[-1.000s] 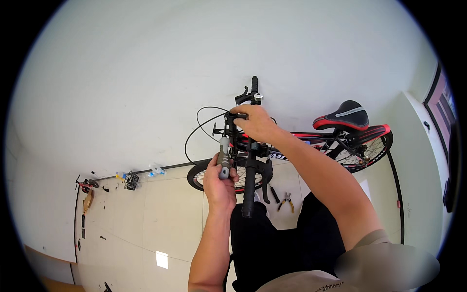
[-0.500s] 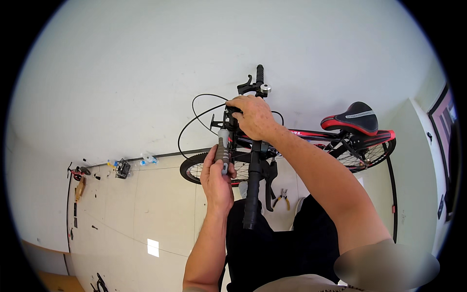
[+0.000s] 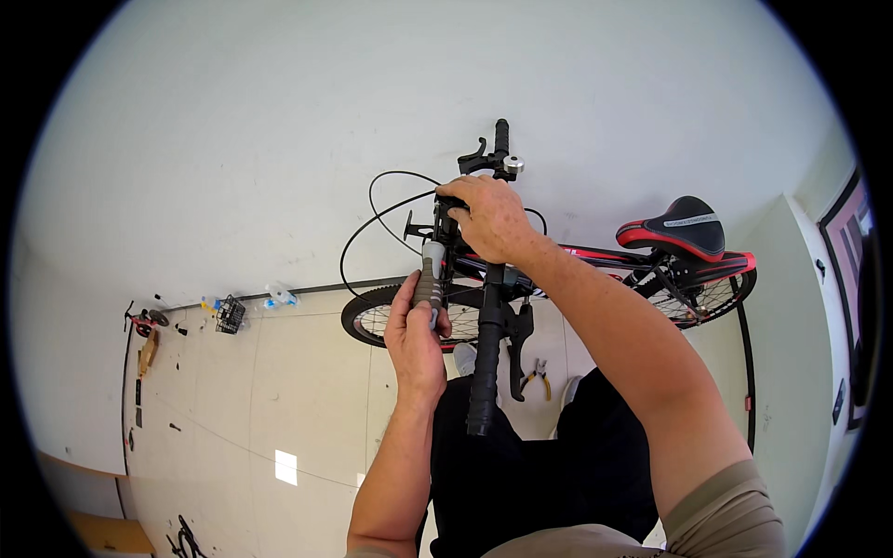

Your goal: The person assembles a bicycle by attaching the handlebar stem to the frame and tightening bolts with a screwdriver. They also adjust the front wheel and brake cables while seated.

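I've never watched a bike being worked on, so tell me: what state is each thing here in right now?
Left hand: closed around the grey tool handle.
Right hand: pressed on the stem in the middle of the handlebar.
Bicycle: upright beside the wall.
Saddle: mounted, nobody on it.
Pliers: lying on the floor, untouched.
Small black basket: on the floor by the wall.

Matt black rubber grip (image 3: 481, 386); shiny metal bell (image 3: 513, 165); glossy saddle (image 3: 686, 226); smooth pale floor tiles (image 3: 279, 391), faintly reflective.
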{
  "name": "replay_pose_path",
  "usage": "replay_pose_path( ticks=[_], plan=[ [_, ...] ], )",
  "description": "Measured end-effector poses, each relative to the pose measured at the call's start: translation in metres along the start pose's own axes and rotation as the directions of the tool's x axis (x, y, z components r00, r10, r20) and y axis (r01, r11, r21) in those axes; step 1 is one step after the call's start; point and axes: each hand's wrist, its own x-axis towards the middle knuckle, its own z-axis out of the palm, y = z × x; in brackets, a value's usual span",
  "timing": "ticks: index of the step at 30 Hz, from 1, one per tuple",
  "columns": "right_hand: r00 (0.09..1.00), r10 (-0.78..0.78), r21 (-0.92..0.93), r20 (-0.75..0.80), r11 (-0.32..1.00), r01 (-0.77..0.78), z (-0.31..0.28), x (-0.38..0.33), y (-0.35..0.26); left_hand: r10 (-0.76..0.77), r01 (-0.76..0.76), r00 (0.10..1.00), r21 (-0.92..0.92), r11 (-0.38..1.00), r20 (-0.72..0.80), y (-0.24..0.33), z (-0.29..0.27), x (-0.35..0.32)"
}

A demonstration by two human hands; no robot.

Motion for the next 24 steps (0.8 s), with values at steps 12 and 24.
replay_pose_path(
  ticks=[12,24],
  plan=[
    [1.000,-0.002,-0.006,-0.009,1.000,0.002,0.001,0.000,0.001,0.480,-0.466,0.862,0.628,0.623,0.164,-0.018,-0.005,0.000],
    [1.000,0.021,-0.015,0.015,1.000,-0.021,0.001,0.001,0.002,-0.302,0.366,0.930,-0.600,0.711,0.210,0.008,-0.024,0.015]
  ],
)
